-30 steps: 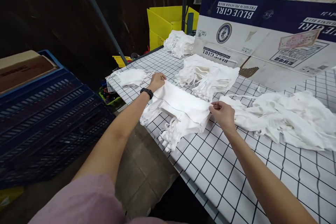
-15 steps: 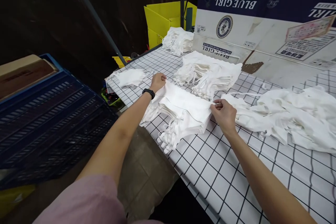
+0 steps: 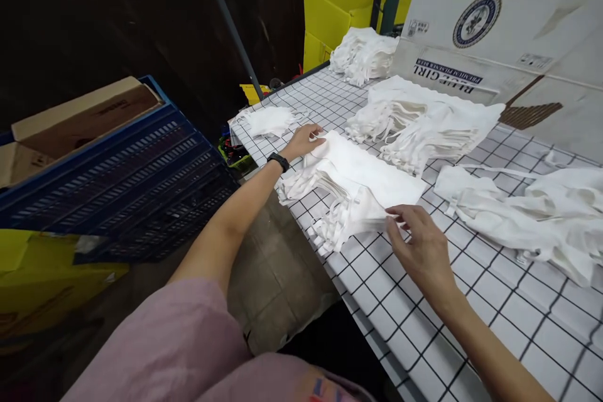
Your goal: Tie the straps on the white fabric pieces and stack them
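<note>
A stack of white cloth pieces with thin straps (image 3: 372, 169) lies near the front edge of the table, its top piece spread flat. At the stack's far left corner, my left hand (image 3: 304, 141), with a black band on the wrist, has its fingers slightly curled and a gap between thumb and forefinger. My right hand (image 3: 419, 242) is at the near right side, thumb and forefinger pinching the edge of the cloth. Loose straps hang together at the near side of the stack.
On the grid-patterned tabletop (image 3: 396, 295) are another white stack (image 3: 428, 113), a farther stack (image 3: 362, 53), a small flat pile (image 3: 271, 120) and a loose heap (image 3: 541, 207). A printed carton (image 3: 532, 25) stands behind. Blue crate (image 3: 141, 176) at left; yellow box (image 3: 330, 6) beyond the table.
The view has shifted left and down. My right hand has moved from the top piece's right corner toward the strap side, and that corner now lies flat. My left hand's pinch has loosened.
</note>
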The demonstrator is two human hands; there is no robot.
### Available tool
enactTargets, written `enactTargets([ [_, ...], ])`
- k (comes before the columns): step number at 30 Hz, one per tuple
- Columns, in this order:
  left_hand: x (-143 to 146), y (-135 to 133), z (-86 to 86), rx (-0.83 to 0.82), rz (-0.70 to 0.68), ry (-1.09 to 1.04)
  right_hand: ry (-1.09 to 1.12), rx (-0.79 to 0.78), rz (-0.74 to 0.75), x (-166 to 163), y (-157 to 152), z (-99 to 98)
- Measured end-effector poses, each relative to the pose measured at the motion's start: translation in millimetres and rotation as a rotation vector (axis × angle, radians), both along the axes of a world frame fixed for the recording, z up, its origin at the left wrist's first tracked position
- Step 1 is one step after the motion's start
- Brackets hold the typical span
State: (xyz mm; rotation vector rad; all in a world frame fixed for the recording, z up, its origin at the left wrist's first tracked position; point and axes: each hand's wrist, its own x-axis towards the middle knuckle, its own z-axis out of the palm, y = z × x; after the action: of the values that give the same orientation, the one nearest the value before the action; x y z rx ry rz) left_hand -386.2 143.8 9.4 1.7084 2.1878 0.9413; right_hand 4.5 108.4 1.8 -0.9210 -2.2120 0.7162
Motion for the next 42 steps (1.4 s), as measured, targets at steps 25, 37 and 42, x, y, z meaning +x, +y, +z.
enactTargets([
  [25,126,-171,-3.7,-0.04,-0.371,0.204,-0.123,-0.375,0.238,-37,-60,-6.5],
  [37,137,-195,-18.0,0.031,-0.308,0.175,-0.057,-0.09,0.13,-25,-67,-14.9],
  [42,145,-186,-26.4,0.114,-0.278,0.045,0.004,-0.484,0.007,-23,-67,-15.8],
])
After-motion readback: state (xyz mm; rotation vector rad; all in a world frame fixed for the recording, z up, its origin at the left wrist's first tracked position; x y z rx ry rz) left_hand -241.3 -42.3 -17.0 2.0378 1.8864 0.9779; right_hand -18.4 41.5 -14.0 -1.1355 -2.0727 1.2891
